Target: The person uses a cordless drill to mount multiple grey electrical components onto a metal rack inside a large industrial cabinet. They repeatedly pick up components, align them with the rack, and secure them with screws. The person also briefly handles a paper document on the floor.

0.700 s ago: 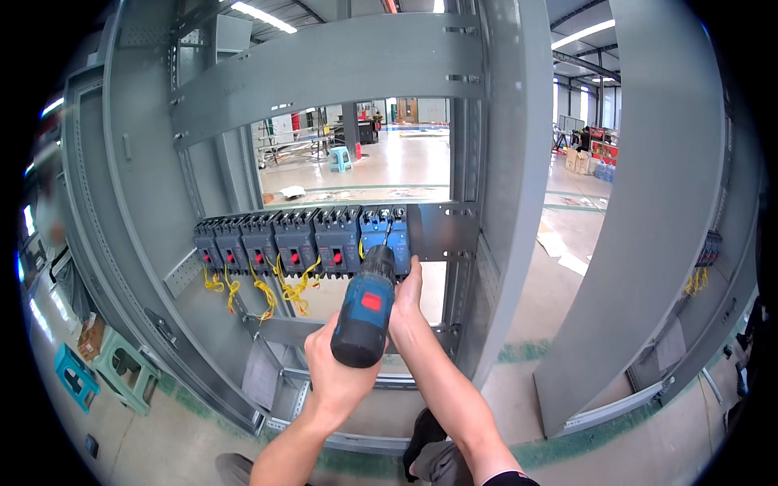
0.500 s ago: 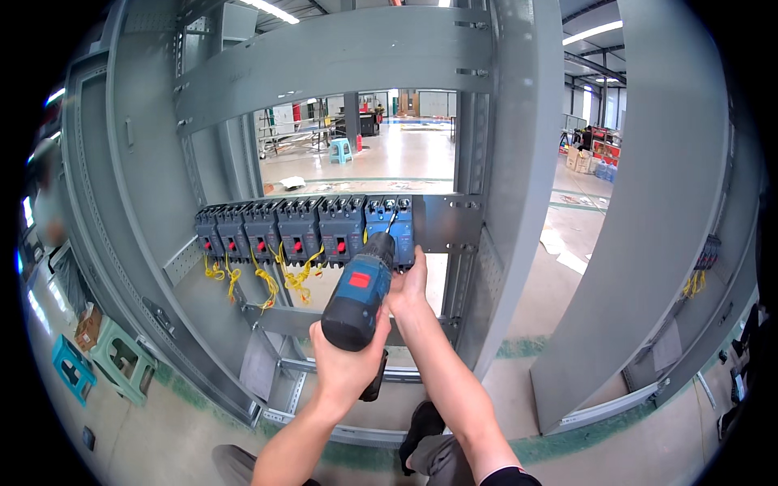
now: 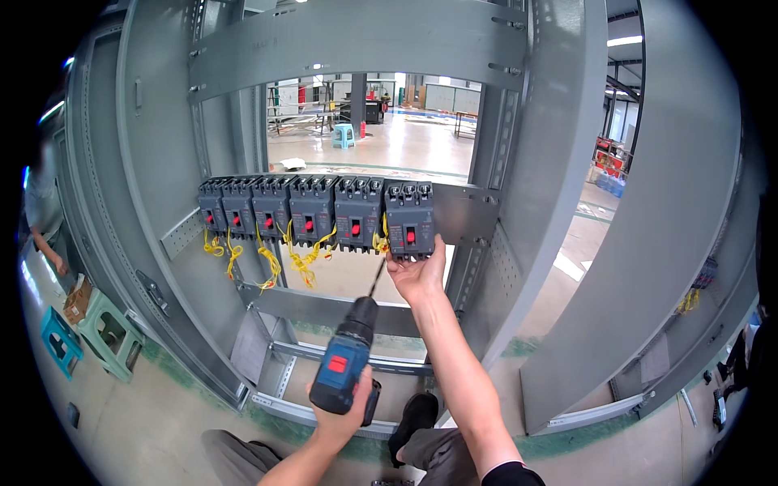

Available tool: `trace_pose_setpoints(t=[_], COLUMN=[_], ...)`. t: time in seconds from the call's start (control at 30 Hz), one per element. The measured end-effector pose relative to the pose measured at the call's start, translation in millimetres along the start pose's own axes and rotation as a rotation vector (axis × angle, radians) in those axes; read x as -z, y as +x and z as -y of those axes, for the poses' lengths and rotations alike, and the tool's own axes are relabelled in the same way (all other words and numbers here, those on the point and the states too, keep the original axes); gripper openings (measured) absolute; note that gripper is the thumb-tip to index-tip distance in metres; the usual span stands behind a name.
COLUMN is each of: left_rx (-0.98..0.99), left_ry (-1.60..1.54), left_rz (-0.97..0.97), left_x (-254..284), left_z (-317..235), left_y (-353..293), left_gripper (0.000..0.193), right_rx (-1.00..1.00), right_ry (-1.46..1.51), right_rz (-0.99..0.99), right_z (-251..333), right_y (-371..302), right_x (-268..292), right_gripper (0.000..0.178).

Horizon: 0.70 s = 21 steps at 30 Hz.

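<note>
Head view: six breakers (image 3: pixel 312 212) seated on rail; right hand (image 3: pixel 417 274) grip pinching last breaker (image 3: pixel 409 219), left hand (image 3: pixel 344 413) grip wrapped round cordless driver (image 3: pixel 347 364), bit short of screw; fastening seemingly left.

Drill handle (image 3: pixel 344 387): largely covered by the left hand (image 3: pixel 347 413). Right hand (image 3: pixel 417 271): fingertips hidden behind the lower edge of the end breaker (image 3: pixel 409 220). Person (image 3: pixel 40 211) far left of both fingers: blurred, partly cut off.

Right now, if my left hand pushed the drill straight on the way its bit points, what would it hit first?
Probably the underside of the rightmost circuit breaker, beside the right hand's fingers; depth is unclear, so the left hand's drill could touch those fingers.
</note>
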<state>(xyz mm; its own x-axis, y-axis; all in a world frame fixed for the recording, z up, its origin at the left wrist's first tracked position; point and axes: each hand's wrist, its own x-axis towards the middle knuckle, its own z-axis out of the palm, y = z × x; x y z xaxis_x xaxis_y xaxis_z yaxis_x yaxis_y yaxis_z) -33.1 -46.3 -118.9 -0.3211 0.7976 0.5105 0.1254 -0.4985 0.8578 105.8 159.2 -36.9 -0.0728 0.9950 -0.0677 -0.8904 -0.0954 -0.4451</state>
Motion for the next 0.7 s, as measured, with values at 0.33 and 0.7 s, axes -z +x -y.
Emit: trace_pose_setpoints(t=[0.33, 0.7], left_rx=[-0.210, 0.178], left_ry=[0.079, -0.106], left_rz=[0.028, 0.142], left_x=[4.3, 11.7], left_z=[13.6, 27.7], left_y=[50.6, 27.3], left_gripper=[0.017, 0.019], right_rx=[-0.019, 0.244], right_ry=[-0.110, 0.250], right_rz=[0.030, -0.031], right_z=[7.9, -29.2], right_y=[9.1, 8.8], right_x=[21.1, 32.0], right_gripper=[0.071, 0.031])
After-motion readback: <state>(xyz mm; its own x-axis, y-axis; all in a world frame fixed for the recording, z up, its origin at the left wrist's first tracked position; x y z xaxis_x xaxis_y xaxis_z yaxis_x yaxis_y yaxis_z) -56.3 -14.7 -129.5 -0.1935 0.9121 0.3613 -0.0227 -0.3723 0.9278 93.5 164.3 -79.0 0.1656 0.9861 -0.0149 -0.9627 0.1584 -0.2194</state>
